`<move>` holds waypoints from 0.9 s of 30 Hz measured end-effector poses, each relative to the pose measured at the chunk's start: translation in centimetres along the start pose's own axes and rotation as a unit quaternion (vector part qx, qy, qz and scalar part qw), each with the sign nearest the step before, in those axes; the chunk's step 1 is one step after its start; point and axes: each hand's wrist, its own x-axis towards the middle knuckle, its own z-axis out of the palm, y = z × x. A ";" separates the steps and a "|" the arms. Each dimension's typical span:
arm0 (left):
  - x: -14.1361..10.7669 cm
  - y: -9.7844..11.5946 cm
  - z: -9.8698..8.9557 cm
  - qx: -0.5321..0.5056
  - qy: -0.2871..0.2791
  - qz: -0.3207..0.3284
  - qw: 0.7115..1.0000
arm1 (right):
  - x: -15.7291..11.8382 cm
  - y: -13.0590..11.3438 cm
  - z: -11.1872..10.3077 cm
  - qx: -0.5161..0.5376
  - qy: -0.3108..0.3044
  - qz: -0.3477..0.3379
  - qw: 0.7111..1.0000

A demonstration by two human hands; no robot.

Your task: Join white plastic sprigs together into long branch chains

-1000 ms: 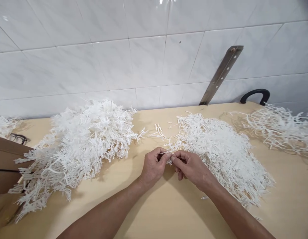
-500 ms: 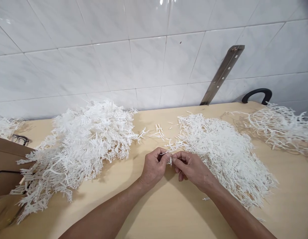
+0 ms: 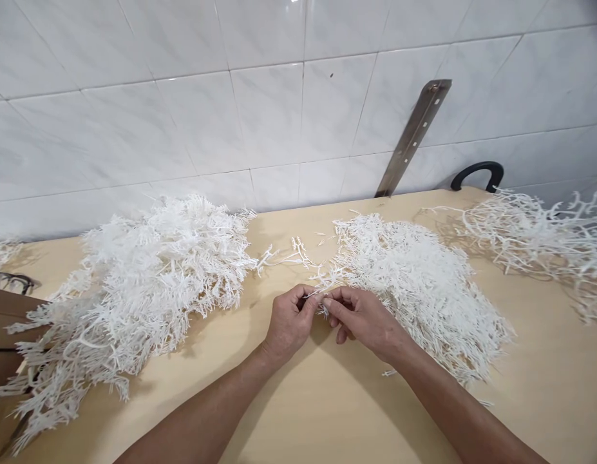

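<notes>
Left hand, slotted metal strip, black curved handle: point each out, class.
Left hand (image 3: 287, 320): head view, back of the hand.
Slotted metal strip (image 3: 408, 138): head view, midway along it.
Black curved handle (image 3: 478, 167): head view, top of its arch.

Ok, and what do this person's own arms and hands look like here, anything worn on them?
The left hand and right hand are both bare, with no gloves. The left forearm and right forearm show no sleeves, and no watch or bracelet is visible. No ring shows either, though parts of both hands are hidden.
</notes>
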 end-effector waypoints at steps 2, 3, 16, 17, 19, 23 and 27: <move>0.0 -0.2 0.0 0.001 -0.005 0.001 1.000 | 0.1 0.2 0.0 -0.010 0.011 -0.001 1.000; 0.0 -0.3 0.0 -0.001 -0.007 0.003 1.000 | 0.2 0.2 0.0 -0.016 0.019 -0.003 1.000; -0.2 0.1 0.2 0.037 -0.014 0.029 0.999 | 0.0 -0.1 1.0 -0.114 0.079 -0.046 0.989; -0.3 0.0 0.2 0.044 -0.018 0.032 0.998 | 0.1 0.0 1.0 -0.125 0.082 -0.053 0.987; -0.4 -0.1 0.1 0.063 -0.026 0.038 0.997 | 0.1 0.2 1.1 -0.139 0.083 -0.063 0.985; -0.5 -0.3 0.1 0.092 -0.034 0.057 0.994 | 0.2 0.2 1.2 -0.165 0.081 -0.070 0.980; -0.4 -0.2 0.2 0.099 -0.026 0.061 0.993 | 0.3 -0.1 1.7 -0.129 0.094 -0.021 0.987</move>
